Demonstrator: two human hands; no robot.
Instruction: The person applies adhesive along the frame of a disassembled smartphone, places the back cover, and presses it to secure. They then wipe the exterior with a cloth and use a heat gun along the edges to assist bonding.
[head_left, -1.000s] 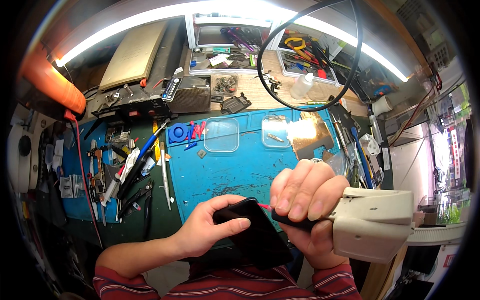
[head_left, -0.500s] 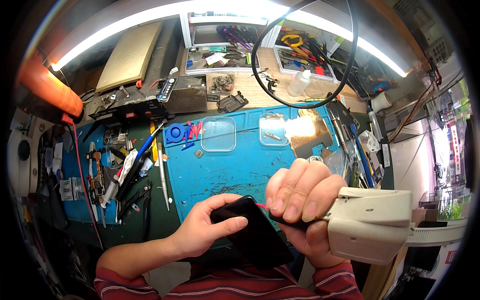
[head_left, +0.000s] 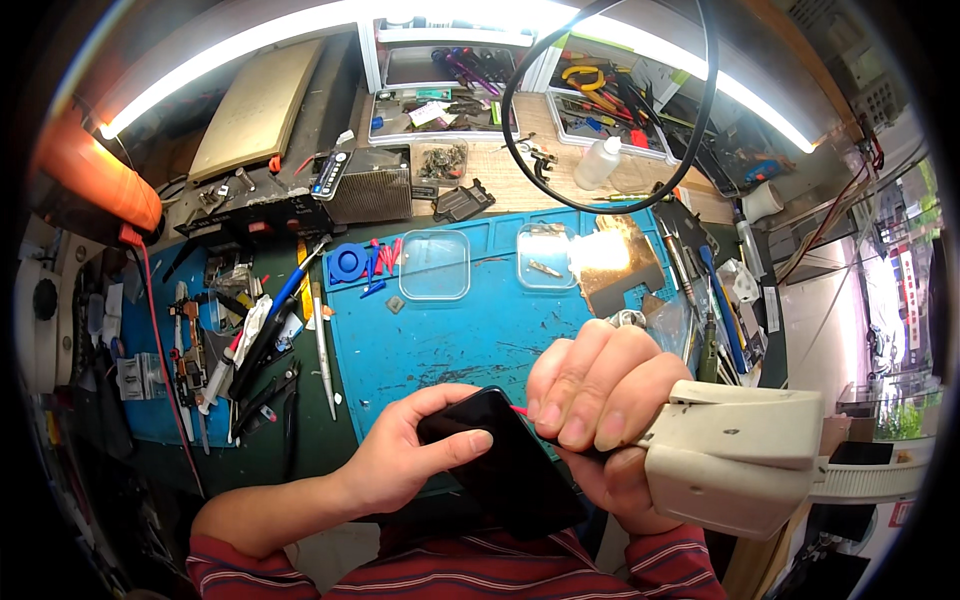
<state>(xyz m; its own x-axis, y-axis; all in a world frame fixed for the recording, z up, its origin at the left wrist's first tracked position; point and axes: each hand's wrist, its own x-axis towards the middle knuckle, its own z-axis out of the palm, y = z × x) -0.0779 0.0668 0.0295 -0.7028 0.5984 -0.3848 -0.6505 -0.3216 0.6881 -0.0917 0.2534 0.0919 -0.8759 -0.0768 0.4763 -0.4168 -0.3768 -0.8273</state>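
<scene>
My left hand [head_left: 415, 455] is closed around a black smartphone [head_left: 510, 470], tilted, with its dark screen toward me and my thumb lying across it. Close to the phone's upper right edge, my right hand [head_left: 600, 400] curls tightly round a slim dark tool [head_left: 552, 436] with a thin red tip [head_left: 519, 411]. The tip meets or nearly meets the phone's edge; exact contact is hard to see. A beige boxy housing [head_left: 735, 455] sits against the right hand's outer side. Whether it is joined to the dark tool is hidden by my fingers.
Beneath the hands lies a scratched blue mat [head_left: 440, 345]. On it are a clear plastic tray [head_left: 435, 290], a smaller clear tray [head_left: 533, 272] and a blue round holder [head_left: 348, 263]. Tweezers [head_left: 324, 360] and pliers [head_left: 270, 400] lie left; a black cable loop [head_left: 513, 130] hangs ahead.
The beige housing has tipped slightly downward along with my right hand, which has shifted a little left. The phone and my left hand are almost unmoved.
</scene>
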